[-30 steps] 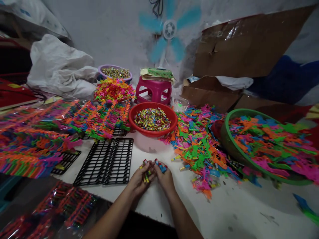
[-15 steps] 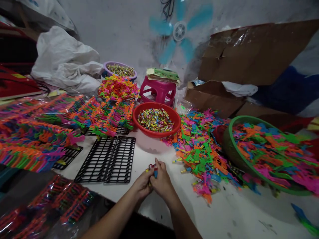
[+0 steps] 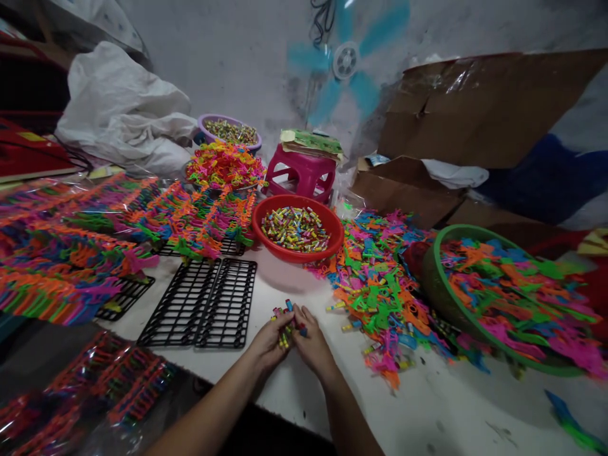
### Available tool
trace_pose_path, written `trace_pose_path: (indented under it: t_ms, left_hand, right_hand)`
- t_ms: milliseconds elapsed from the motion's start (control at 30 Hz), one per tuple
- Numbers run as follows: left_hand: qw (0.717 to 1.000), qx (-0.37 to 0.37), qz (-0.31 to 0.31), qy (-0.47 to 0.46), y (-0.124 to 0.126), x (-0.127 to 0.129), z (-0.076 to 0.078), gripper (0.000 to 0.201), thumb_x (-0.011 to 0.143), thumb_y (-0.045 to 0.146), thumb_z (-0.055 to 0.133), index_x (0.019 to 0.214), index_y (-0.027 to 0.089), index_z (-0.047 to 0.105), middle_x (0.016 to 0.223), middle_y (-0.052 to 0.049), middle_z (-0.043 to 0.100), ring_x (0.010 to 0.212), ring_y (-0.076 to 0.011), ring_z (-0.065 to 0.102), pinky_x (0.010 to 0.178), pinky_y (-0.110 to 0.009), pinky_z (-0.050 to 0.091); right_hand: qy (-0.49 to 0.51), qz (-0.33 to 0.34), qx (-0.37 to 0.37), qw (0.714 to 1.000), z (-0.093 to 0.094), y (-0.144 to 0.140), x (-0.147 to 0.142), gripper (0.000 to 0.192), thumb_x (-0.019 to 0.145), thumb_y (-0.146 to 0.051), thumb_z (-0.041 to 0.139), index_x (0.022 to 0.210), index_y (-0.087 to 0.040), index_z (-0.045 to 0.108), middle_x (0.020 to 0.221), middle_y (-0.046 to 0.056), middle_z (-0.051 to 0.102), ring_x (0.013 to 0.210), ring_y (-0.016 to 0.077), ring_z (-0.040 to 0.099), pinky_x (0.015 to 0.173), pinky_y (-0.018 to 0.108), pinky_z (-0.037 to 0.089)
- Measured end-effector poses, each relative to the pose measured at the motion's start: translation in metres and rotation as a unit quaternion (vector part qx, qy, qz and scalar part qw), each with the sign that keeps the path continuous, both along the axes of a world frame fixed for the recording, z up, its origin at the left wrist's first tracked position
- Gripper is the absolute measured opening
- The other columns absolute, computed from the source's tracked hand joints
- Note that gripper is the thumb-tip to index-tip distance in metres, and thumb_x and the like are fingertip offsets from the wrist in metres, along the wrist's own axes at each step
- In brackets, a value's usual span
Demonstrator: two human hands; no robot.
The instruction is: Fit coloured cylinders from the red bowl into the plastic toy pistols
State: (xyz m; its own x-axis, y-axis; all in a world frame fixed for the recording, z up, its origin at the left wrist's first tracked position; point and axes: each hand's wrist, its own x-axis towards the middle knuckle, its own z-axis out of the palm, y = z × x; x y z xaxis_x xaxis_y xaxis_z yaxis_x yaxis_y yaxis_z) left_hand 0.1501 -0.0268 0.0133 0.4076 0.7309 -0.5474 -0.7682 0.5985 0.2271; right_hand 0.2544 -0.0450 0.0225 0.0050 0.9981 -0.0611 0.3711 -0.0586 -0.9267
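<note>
My left hand (image 3: 266, 347) and my right hand (image 3: 313, 345) are cupped together over the near part of the white table (image 3: 403, 411). Between them is a bunch of small, crayon-like coloured tubes (image 3: 284, 334), held in the left fingers. A blue-and-red tube pokes up beside my right fingertips, which curl against the bunch. Beyond the hands stands a red bowl (image 3: 256, 237) full of similar tubes. To the left lie black slotted racks (image 3: 227, 304) with nothing in their slots. Right of the hands spreads a pile of bright plastic pieces (image 3: 380, 278), some with tubes among them.
A green basin (image 3: 434, 253) of plastic pieces tilts at right. Racks packed with coloured pieces (image 3: 61, 259) crowd the left, with bagged ones (image 3: 99, 380) below. Behind are a pink stool (image 3: 304, 168), a purple basin (image 3: 204, 130), a cardboard box (image 3: 475, 114) and a turning fan (image 3: 345, 61).
My hands have parted slightly at the top, so more of the tubes show between them. The right fingers have spread a little from the left. The camera view has shifted slightly.
</note>
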Motion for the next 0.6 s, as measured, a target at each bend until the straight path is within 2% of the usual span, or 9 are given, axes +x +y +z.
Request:
trace_pose_path:
  t_ms: [33,100,167,200,267,333,433,533,600]
  left_hand:
    - [1.000,-0.003,-0.002,0.002,0.000,-0.001,0.000,0.010,0.077,0.003,0.050,0.078,0.006,0.060,0.063,-0.006,0.065,0.056,-0.0140,0.064,0.059,-0.024,0.053]
    - [1.000,-0.011,0.000,0.010,0.001,-0.003,0.001,0.008,0.077,0.005,0.052,0.074,0.006,0.059,0.061,-0.007,0.065,0.055,-0.0151,0.064,0.058,-0.027,0.054]
    - [1.000,-0.020,0.012,0.019,0.003,-0.005,0.001,0.009,0.078,0.008,0.052,0.071,0.007,0.058,0.058,-0.005,0.064,0.052,-0.0143,0.063,0.057,-0.027,0.054]
    - [0.999,-0.022,0.018,0.022,0.004,-0.006,0.001,0.011,0.079,0.009,0.052,0.070,0.007,0.058,0.058,-0.005,0.063,0.052,-0.0138,0.063,0.056,-0.026,0.054]
    - [0.999,-0.023,0.027,0.026,0.006,-0.006,0.000,0.011,0.079,0.012,0.052,0.071,0.008,0.058,0.057,-0.005,0.063,0.050,-0.0132,0.062,0.052,-0.025,0.053]
    - [0.999,-0.022,0.036,0.033,0.008,-0.005,0.000,0.010,0.079,0.014,0.054,0.072,0.008,0.058,0.058,-0.005,0.063,0.049,-0.0132,0.062,0.050,-0.024,0.053]
    - [0.997,-0.015,0.065,0.049,0.009,-0.008,0.000,0.006,0.078,0.012,0.055,0.073,0.010,0.057,0.061,-0.004,0.064,0.052,-0.0127,0.063,0.056,-0.026,0.054]
    - [0.994,0.004,0.086,0.070,0.009,-0.016,-0.002,0.002,0.076,0.012,0.057,0.075,0.012,0.055,0.065,-0.003,0.064,0.058,-0.0144,0.064,0.061,-0.032,0.055]
    - [0.992,0.015,0.085,0.095,0.007,-0.021,-0.005,0.010,0.072,0.015,0.063,0.077,0.014,0.055,0.068,-0.002,0.064,0.062,-0.0155,0.065,0.061,-0.032,0.054]
  right_hand:
    - [-0.008,-0.003,0.005,1.000,0.002,0.000,0.002,0.047,0.067,-0.014,0.052,0.113,-0.020,0.055,0.125,0.006,0.048,0.123,0.0224,0.033,0.102,0.044,0.023]
    - [-0.013,-0.043,0.035,0.998,0.007,-0.002,0.006,0.040,0.072,-0.021,0.048,0.111,-0.017,0.056,0.122,0.008,0.051,0.118,0.0219,0.040,0.099,0.041,0.029]
    - [-0.034,-0.073,0.059,0.995,0.013,-0.007,0.008,0.031,0.077,-0.029,0.045,0.100,-0.016,0.061,0.107,0.010,0.060,0.102,0.0211,0.052,0.090,0.036,0.037]
    - [-0.054,-0.066,0.055,0.995,0.016,-0.010,0.007,0.028,0.078,-0.032,0.045,0.093,-0.016,0.063,0.097,0.009,0.063,0.092,0.0207,0.056,0.083,0.034,0.041]
    - [-0.107,-0.017,0.021,0.994,0.017,-0.017,0.002,0.022,0.075,-0.033,0.050,0.079,-0.017,0.064,0.080,0.007,0.066,0.076,0.0198,0.058,0.071,0.029,0.043]
    - [-0.158,0.028,-0.012,0.987,0.015,-0.023,-0.003,0.017,0.072,-0.031,0.054,0.074,-0.017,0.064,0.073,0.005,0.065,0.068,0.0186,0.058,0.063,0.026,0.041]
    - [-0.195,0.103,-0.037,0.975,0.016,-0.023,0.001,0.016,0.071,-0.029,0.054,0.066,-0.017,0.064,0.061,0.002,0.062,0.058,0.0146,0.054,0.053,0.021,0.036]
    - [-0.186,0.221,-0.080,0.954,0.032,-0.012,0.024,0.014,0.066,-0.029,0.058,0.062,-0.017,0.064,0.051,-0.004,0.054,0.049,0.0094,0.045,0.046,0.018,0.031]
    - [-0.187,0.234,-0.091,0.950,0.050,0.004,0.043,0.014,0.063,-0.030,0.061,0.062,-0.017,0.065,0.047,-0.005,0.050,0.046,0.0075,0.041,0.043,0.017,0.029]
